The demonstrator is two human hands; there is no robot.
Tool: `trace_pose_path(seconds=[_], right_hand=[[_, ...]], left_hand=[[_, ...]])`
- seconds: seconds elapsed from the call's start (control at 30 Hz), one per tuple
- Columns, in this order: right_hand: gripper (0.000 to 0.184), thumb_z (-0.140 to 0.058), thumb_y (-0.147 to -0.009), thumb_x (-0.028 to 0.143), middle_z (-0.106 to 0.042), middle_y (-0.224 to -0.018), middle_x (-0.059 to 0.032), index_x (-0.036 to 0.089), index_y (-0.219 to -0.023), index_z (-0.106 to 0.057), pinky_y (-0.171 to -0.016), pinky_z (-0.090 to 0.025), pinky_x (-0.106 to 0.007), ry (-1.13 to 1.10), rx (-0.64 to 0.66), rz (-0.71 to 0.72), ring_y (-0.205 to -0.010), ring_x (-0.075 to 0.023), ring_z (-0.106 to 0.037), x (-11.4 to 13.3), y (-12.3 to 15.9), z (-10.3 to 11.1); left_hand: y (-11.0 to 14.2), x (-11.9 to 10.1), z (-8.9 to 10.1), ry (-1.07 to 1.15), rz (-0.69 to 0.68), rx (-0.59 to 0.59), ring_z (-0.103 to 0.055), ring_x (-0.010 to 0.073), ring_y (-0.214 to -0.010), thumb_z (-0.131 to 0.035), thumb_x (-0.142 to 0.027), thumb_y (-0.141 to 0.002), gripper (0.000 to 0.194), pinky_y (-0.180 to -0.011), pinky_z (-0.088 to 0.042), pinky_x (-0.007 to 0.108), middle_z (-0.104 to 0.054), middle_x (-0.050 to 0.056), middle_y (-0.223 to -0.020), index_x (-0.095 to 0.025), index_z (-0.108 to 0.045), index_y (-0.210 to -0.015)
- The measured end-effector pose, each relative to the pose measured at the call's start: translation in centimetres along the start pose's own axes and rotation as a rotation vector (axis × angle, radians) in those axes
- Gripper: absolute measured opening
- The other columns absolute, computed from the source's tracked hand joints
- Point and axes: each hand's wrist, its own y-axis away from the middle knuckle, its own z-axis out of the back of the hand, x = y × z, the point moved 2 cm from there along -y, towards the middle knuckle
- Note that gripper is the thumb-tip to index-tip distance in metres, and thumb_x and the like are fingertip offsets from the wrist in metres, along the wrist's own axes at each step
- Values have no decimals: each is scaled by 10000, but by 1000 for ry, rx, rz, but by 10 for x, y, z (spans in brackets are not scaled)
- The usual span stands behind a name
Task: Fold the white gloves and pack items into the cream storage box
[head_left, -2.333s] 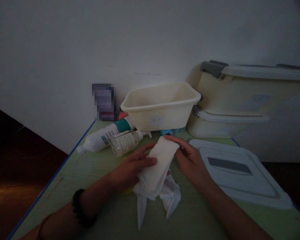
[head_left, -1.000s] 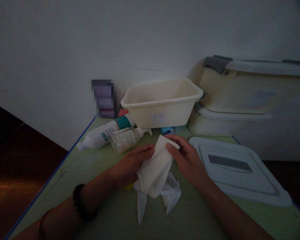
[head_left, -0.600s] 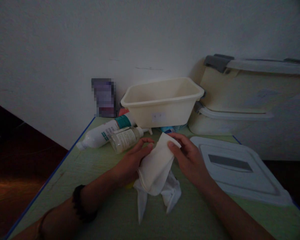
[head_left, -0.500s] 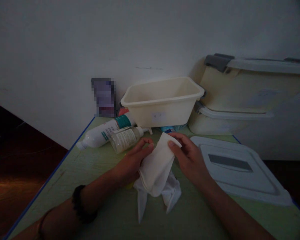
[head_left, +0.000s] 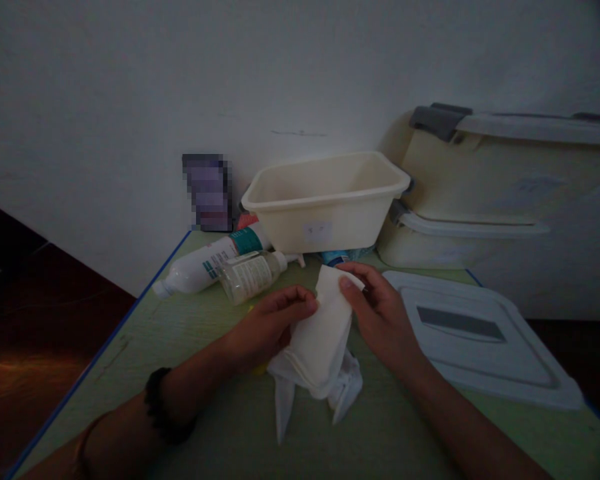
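A: Head view, only one we have. The left hand (head_left: 267, 323) and right hand (head_left: 380, 317) both have a grip on the folded white cloth (head_left: 320, 340). Left pinches its left edge w/ thumb and fingers, right holds the top corner. The cloth is low over the green surface (head_left: 195, 400), near the middle, and its loose ends hang down and touch it.

B: So what can go wrong, in your opinion?

A: I think the fold can open. The lower ends are not held, so if one hand pulls more than the other, the layers slide apart. Also the light is weak, so an edge is easy to miss.

B: And things around?

A: The clear bottle (head_left: 250, 275) and the white bottle (head_left: 207, 267) lie on their side just behind the left hand. A wide elbow or wrist move could make them roll, maybe toward the blue edge of the surface. The cream tub (head_left: 325, 203) stands behind, the flat lid (head_left: 480, 340) is beside the right hand, touching neither.

B: Caps on the bottles closed?

A: Cannot tell, too dark.
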Motion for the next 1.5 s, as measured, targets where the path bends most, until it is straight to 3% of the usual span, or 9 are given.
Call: trace_pose_path(seconds=[0.2,0.4,0.5,0.7,0.93,1.13,1.3,1.5], right_hand=[[205,-622,-843,371,-627,-784,12,242,-1000,-601,-528,-421,-220,-18,-34,21,-631,-106,-533,0,0,1],[181,-623,-845,350,-650,-838,0,238,-987,-609,-545,-423,-229,-11,-97,63,-651,-108,-536,0,-1,3],[184,-614,-849,353,-644,-866,1,250,-1002,-599,-518,-414,-226,-5,-72,62,-628,-103,-526,0,-2,3],[371,-667,-794,388,-605,-895,5,287,-1128,-540,-547,-470,-247,-2,54,-16,-661,-120,-571,-4,0,0],[537,-761,-677,382,-660,-874,-11,264,-1146,-527,-561,-499,-289,9,-55,-101,-665,-162,-614,-2,-1,1],[323,-761,-676,386,-680,-767,-1,216,-929,-653,-533,-469,-267,86,-97,-102,-620,-144,-589,8,0,4],[233,-768,-669,374,-633,-663,33,219,-807,-662,-501,-427,-242,62,-110,-70,-564,-117,-527,7,-1,5],[227,-755,-703,376,-733,-891,-13,226,-847,-665,-606,-470,-264,-17,-35,-89,-704,-144,-607,5,-3,3]], left_hand=[[-1,1,3,-18,-54,11,-522,49,-494,-788,-293,-673,276,-453,-368,158,-567,-46,-594,-142,-559,-702],[-1,1,1,28,-71,31,-648,131,-606,-771,-257,-701,387,-512,-463,200,-689,-10,-766,-223,-494,-970],[-1,1,2,50,-80,34,-659,130,-637,-767,-242,-709,441,-548,-486,205,-698,0,-791,-226,-486,-1048],[0,1,1,16,-27,36,-656,135,-661,-768,-251,-702,456,-583,-488,225,-676,8,-805,-189,-525,-1082],[1,1,0,-46,-19,17,-620,106,-614,-769,-296,-705,373,-530,-426,190,-670,0,-773,-183,-552,-986],[1,3,2,-135,43,110,-650,144,-629,-797,-316,-673,483,-596,-498,252,-707,25,-783,-182,-578,-1082],[3,4,3,-304,116,175,-611,113,-614,-782,-307,-680,257,-580,-456,208,-702,9,-753,-149,-692,-860],[5,4,3,-377,119,165,-591,110,-614,-764,-333,-692,247,-559,-437,195,-695,14,-755,-149,-705,-846]])
